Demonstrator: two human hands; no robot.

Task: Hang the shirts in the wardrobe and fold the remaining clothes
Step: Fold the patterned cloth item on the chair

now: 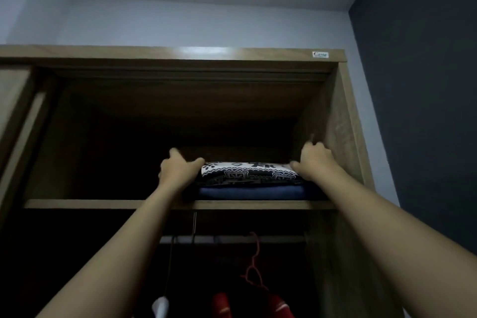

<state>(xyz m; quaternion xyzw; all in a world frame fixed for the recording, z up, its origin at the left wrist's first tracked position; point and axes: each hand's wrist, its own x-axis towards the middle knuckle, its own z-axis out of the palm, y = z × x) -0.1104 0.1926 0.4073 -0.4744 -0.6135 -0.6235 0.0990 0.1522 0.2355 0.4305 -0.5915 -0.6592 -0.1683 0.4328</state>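
Note:
A folded black-and-white patterned garment (247,172) lies on top of a folded blue garment (250,192) on the wardrobe's upper shelf (103,204). My left hand (178,166) grips the patterned garment's left end. At its right end, close to the wardrobe's right wall, my right hand (313,160) holds it with curled fingers. Below the shelf, a red shirt (258,304) hangs on a red hanger (254,266) from the rail (232,239).
A sliding wardrobe door (15,116) covers the left side. Left of the red shirt hangs a white garment (160,306) on a dark hanger. The shelf's left half is dark. A dark blue wall (426,85) stands to the right of the wardrobe.

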